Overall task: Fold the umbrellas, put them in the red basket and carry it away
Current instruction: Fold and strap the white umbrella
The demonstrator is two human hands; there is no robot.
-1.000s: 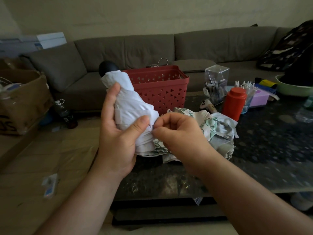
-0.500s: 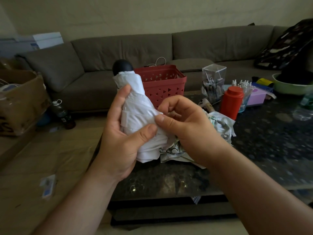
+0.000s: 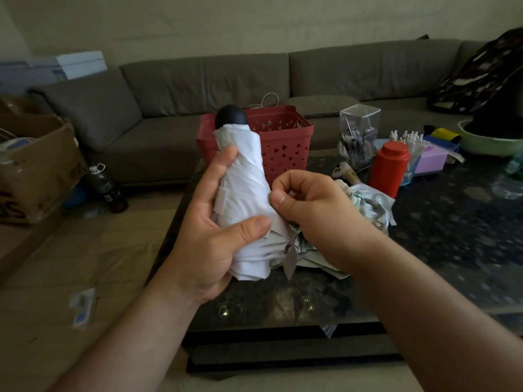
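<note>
A person's left hand (image 3: pixel 209 236) grips a rolled white umbrella (image 3: pixel 246 199) upright above the near edge of a dark speckled coffee table (image 3: pixel 441 250), fingers behind the bundle and thumb pressed across its front, the black handle knob pointing up. The right hand (image 3: pixel 308 205), fingers curled, pinches the umbrella's fabric strap at the bundle's right side. Just behind the hands a red basket (image 3: pixel 283 145) with triangular cut-outs stands on the table's far edge, and a second, leaf-printed umbrella (image 3: pixel 365 199) lies loosely crumpled on the tabletop to the right. Further right on the table are a red lidded bottle (image 3: pixel 389 168), a clear box of small items (image 3: pixel 358 134), a purple box (image 3: pixel 433 161) and a pale green bowl (image 3: pixel 489 142). A grey sectional sofa (image 3: pixel 226 80) runs along the plain wall behind; a worn cardboard box (image 3: pixel 34 165) sits at left, with a dark bottle (image 3: pixel 106 188) on the tan floor beside it
</note>
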